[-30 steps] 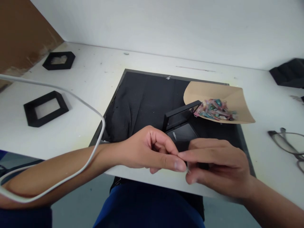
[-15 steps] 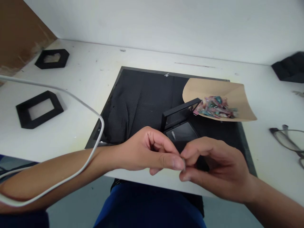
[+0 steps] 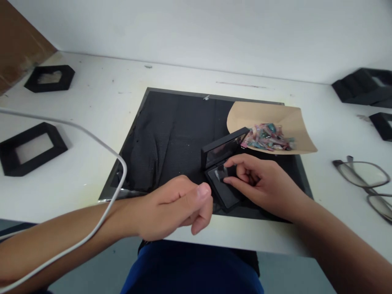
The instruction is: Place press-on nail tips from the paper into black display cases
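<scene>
White desk (image 3: 101, 77) before us, and here's our right hand (image 3: 265, 179) reaching into the lid-up black case (image 3: 228, 196), thumb and forefinger slightly apart beside a small shiny piece (image 3: 218, 174) in its base; whether they grip anything, we can't tell. Left of the case, our left hand (image 3: 179, 207) curls, thumb pressed onto fingers. Under the case, a black mat (image 3: 180, 134); beyond its right, a paper tray (image 3: 290, 118); well right, glasses (image 3: 369, 191).
</scene>
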The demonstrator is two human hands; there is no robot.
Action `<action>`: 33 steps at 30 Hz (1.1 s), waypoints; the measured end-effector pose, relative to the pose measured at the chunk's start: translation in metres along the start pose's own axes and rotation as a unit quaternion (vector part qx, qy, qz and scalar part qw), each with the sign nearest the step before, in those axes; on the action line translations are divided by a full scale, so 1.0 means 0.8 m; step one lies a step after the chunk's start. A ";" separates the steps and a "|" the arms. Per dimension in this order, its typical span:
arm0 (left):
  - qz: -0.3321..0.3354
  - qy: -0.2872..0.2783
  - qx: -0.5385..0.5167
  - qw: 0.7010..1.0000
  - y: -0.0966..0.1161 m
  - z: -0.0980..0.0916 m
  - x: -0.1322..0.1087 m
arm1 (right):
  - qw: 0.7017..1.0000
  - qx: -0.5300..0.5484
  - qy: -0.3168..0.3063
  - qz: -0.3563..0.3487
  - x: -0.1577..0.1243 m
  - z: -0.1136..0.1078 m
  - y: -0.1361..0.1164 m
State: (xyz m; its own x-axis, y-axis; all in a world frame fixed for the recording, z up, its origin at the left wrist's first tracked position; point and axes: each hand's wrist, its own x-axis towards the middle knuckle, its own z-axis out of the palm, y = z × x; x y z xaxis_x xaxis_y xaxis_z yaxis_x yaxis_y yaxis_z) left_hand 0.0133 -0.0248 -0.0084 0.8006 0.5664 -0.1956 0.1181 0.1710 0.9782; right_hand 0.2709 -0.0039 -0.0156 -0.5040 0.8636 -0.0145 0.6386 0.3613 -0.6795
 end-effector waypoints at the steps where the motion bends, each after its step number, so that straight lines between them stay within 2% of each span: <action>1: -0.003 0.000 0.000 1.000 0.000 0.000 0.000 | 1.000 -0.014 -0.007 0.005 0.000 -0.001 -0.001; 8: 0.023 -0.007 0.044 0.999 0.008 0.002 0.005 | 0.999 -0.034 -0.025 0.030 0.006 -0.004 -0.010; 10: 0.060 -0.002 0.072 0.996 0.008 0.003 0.007 | 0.998 -0.030 -0.029 0.036 0.007 -0.005 -0.011; 12: 0.127 0.015 0.114 0.985 0.006 0.002 0.009 | 0.998 -0.030 -0.035 0.037 0.007 -0.006 -0.011; 14: 0.188 0.033 0.185 0.964 0.005 0.000 0.011 | 0.998 -0.030 -0.036 0.035 0.006 -0.007 -0.011; 16: 0.222 0.044 0.279 0.933 0.004 -0.003 0.011 | 0.999 -0.030 -0.035 0.028 0.005 -0.006 -0.010; 19: 0.248 0.055 0.391 0.885 0.004 -0.006 0.012 | 0.999 -0.042 -0.028 0.010 0.005 -0.004 -0.010; 24: 0.265 0.067 0.487 0.830 0.001 -0.005 0.016 | 0.998 -0.052 -0.016 -0.016 0.003 -0.001 -0.010; 30: 0.239 0.076 0.532 0.809 -0.006 -0.005 0.016 | 0.998 -0.052 0.016 -0.019 -0.002 -0.017 -0.012; 33: 0.217 0.049 0.576 0.787 -0.008 -0.004 0.014 | 0.990 -0.089 0.105 -0.020 -0.007 -0.032 -0.011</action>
State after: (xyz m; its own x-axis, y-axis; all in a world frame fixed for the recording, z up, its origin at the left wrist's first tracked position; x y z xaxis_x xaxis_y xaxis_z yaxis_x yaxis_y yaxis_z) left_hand 0.0196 -0.0169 -0.0172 0.8703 0.4380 0.2252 0.3441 -0.8679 0.3582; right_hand 0.2834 -0.0029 0.0094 -0.4105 0.8947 0.1760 0.7221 0.4369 -0.5365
